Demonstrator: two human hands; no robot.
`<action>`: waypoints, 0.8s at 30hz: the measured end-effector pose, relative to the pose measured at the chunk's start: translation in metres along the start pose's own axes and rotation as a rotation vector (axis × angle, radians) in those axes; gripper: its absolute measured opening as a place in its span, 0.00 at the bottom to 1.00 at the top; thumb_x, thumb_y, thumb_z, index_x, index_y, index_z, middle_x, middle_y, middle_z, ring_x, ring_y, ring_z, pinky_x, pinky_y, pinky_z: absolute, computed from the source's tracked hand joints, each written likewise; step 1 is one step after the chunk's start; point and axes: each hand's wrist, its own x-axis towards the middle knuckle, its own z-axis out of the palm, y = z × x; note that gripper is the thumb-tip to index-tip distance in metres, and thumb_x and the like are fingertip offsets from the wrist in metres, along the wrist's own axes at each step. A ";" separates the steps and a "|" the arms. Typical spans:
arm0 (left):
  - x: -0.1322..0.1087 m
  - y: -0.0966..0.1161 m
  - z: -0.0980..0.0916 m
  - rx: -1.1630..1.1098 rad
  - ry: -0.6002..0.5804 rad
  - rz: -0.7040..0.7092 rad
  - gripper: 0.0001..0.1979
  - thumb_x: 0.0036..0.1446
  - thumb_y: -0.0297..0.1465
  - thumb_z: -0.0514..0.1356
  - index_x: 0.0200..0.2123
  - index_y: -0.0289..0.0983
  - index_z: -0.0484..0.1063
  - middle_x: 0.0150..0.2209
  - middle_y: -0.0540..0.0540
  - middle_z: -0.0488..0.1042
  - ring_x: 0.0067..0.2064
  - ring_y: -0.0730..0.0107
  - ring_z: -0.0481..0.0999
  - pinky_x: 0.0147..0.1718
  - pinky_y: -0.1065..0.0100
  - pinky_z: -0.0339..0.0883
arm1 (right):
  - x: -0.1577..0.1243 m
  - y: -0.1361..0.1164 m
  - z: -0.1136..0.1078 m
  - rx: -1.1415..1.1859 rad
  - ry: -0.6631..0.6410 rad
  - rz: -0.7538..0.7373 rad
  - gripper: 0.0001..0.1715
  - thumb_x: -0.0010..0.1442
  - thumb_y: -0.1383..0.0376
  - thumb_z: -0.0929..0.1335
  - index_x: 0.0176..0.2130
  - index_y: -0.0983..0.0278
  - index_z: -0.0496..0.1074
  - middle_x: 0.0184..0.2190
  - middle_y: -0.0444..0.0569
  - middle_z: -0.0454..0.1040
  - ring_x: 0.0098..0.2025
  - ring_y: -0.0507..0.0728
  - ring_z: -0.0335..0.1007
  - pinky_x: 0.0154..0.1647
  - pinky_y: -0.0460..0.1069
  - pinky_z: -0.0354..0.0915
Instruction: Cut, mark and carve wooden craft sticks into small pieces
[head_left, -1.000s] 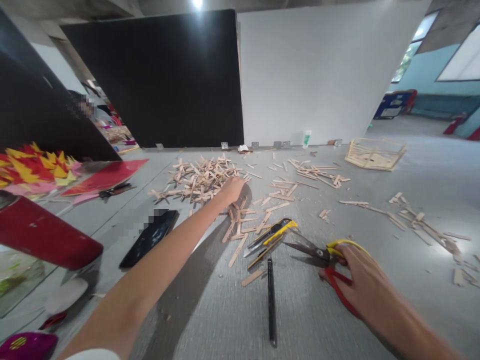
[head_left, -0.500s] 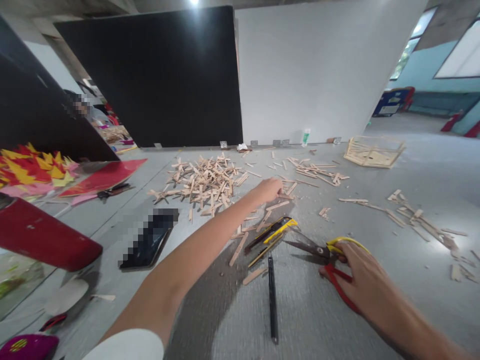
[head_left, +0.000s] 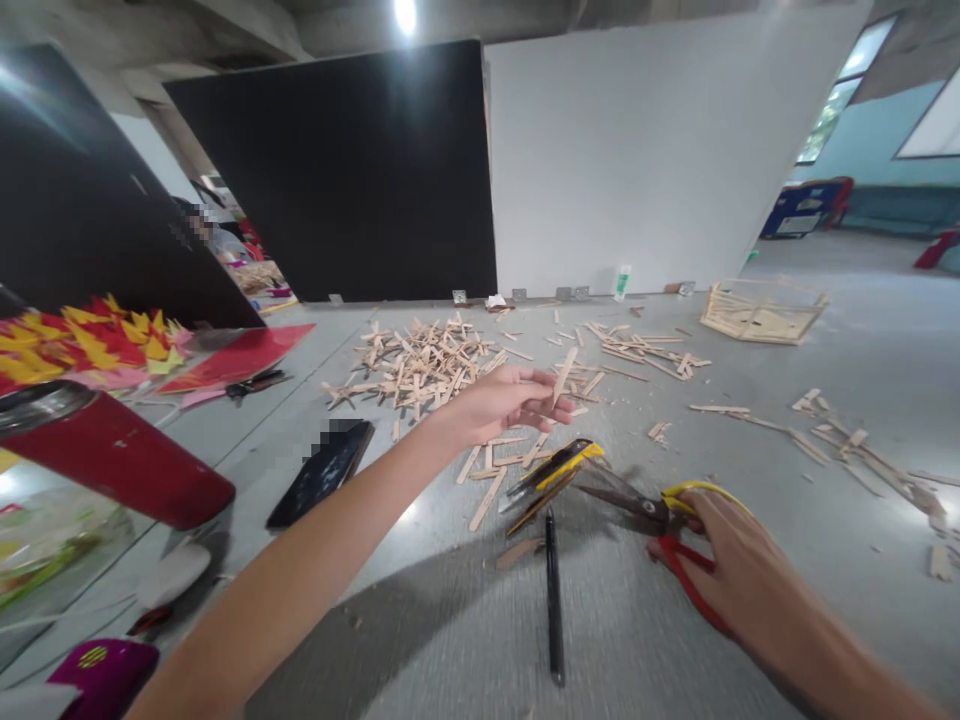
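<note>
My left hand (head_left: pixel 504 403) is raised above the grey floor and pinches one wooden craft stick (head_left: pixel 562 374) between its fingertips. Below it lie loose sticks (head_left: pixel 491 470) and, farther back, a big pile of sticks (head_left: pixel 420 362). My right hand (head_left: pixel 731 562) rests on the floor with its fingers in the red and yellow handles of a pair of scissors (head_left: pixel 651 510), whose blades point left. Two yellow utility knives (head_left: pixel 551 472) and a black pen (head_left: pixel 553 590) lie between my hands.
A dark phone (head_left: pixel 321 472) lies left of my arm. A red cylinder (head_left: pixel 112 458), red and yellow paper shapes (head_left: pixel 90 340) and black scissors (head_left: pixel 255 382) are at the left. A stick-built frame (head_left: pixel 761 312) and more stick scraps (head_left: pixel 855 445) lie at the right. Black and white panels stand behind.
My left hand moved from the stick pile rightward and toward me, and has lifted off the floor with one stick in its fingertips. My right hand stayed on the scissors.
</note>
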 end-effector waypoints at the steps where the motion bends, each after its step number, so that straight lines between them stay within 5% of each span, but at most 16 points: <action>1: -0.008 0.003 0.000 -0.060 -0.002 0.002 0.06 0.72 0.24 0.58 0.49 0.33 0.72 0.46 0.39 0.82 0.44 0.65 0.84 0.45 0.62 0.79 | 0.000 0.001 0.000 0.003 0.002 0.001 0.15 0.65 0.52 0.70 0.42 0.60 0.70 0.37 0.55 0.79 0.39 0.66 0.77 0.41 0.59 0.71; 11: -0.053 0.016 0.013 -0.294 -0.015 0.037 0.10 0.63 0.17 0.60 0.45 0.33 0.71 0.39 0.38 0.85 0.39 0.65 0.87 0.47 0.61 0.81 | -0.001 0.007 0.005 0.010 -0.001 -0.003 0.16 0.64 0.53 0.71 0.43 0.61 0.71 0.39 0.56 0.80 0.39 0.67 0.78 0.43 0.61 0.73; 24: -0.083 0.006 0.026 -0.032 0.202 0.173 0.02 0.60 0.25 0.67 0.37 0.35 0.80 0.31 0.47 0.81 0.31 0.69 0.83 0.28 0.71 0.79 | -0.001 0.012 0.007 0.006 0.003 0.017 0.15 0.64 0.52 0.71 0.43 0.60 0.72 0.38 0.56 0.80 0.40 0.68 0.79 0.43 0.62 0.73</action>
